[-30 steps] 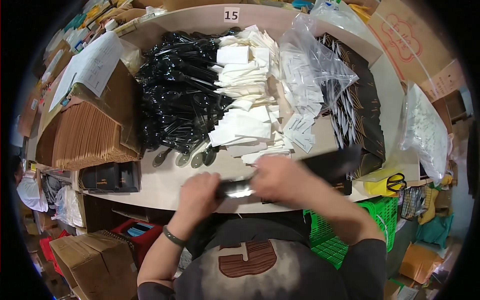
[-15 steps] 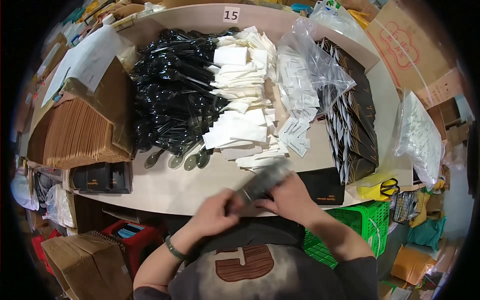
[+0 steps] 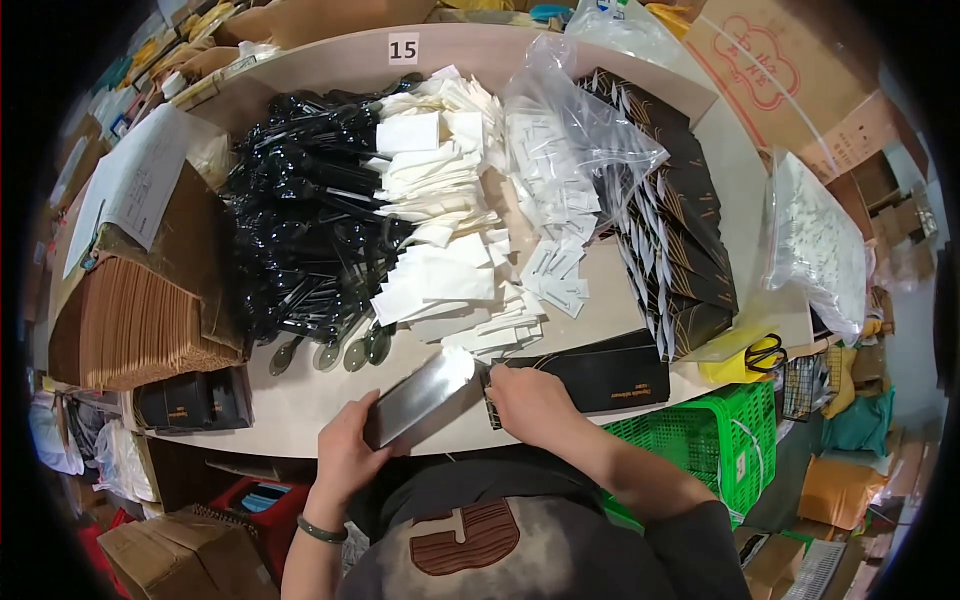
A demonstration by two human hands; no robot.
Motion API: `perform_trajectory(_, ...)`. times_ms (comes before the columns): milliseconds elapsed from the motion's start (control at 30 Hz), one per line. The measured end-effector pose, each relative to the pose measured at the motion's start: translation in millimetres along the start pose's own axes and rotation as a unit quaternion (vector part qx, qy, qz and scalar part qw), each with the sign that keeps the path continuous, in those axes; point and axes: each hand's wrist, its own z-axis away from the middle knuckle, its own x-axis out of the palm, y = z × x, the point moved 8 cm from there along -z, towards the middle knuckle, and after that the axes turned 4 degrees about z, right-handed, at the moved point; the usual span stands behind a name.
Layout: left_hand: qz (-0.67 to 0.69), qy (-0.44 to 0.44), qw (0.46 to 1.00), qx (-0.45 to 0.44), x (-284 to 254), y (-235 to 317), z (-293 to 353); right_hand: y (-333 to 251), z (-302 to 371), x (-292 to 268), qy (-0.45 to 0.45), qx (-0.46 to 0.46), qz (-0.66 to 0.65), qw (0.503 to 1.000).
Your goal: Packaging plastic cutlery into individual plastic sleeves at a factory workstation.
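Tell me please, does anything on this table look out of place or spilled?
Nothing looks clearly spilled or damaged. Slightly odd is the clear plastic bag, crumpled across the small white packets and the edge of the black sleeves, overlapping both. A few spoons also jut from their black heap.

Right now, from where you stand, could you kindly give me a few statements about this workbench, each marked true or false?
1. The left hand holds a metal piece. True.
2. The crate is red. False: it is green.
3. The right hand is at the left end of the nearest black sleeves. True.
4. The black spoons lie to the right of the napkins. False: they lie to the left of them.
5. The scissors have black handles. True.
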Motion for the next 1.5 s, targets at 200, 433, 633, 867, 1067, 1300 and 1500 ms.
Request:
perform_trajectory(200, 0.027, -0.006, 1.000, -0.009, 13.2, -2.7, -2.1, -0.4, 2.1, -2.8, 0.036, -0.022, -0.016, 0.999)
perform_trajectory(433, -0.023, -0.061, 0.997, 0.033, 18.7, 11.6, -6.2, 19.7, -2.0, 4.8, 0.052, 0.041, -0.017, 0.998)
perform_trajectory(633, -0.109, -0.154, 0.977, 0.095, 17.8, 24.1, -21.4, -48.5, -11.6, 29.0, -0.006, -0.103, -0.078, 0.992)
perform_trajectory(867, 0.003, 0.029, 0.992, 0.122, -14.2, 5.1, -17.6, 119.0, -49.3, -63.8, 0.170, 0.045, 0.209, 0.962)
perform_trajectory(1067, -0.059, 0.156, 0.985, 0.033, -56.3, -33.6, 3.1, 84.9, -53.9, -95.1, 0.268, -0.007, 0.074, 0.961)
perform_trajectory(1300, -0.185, 0.229, 0.949, 0.116, -78.8, -25.5, -54.8, -11.3, -86.3, -54.1, 0.229, -0.288, 0.091, 0.925)
perform_trajectory(1500, -0.236, 0.282, 0.920, 0.135, -102.6, -23.4, -72.9, -38.5, -53.5, -63.4, 0.140, -0.191, -0.023, 0.971)
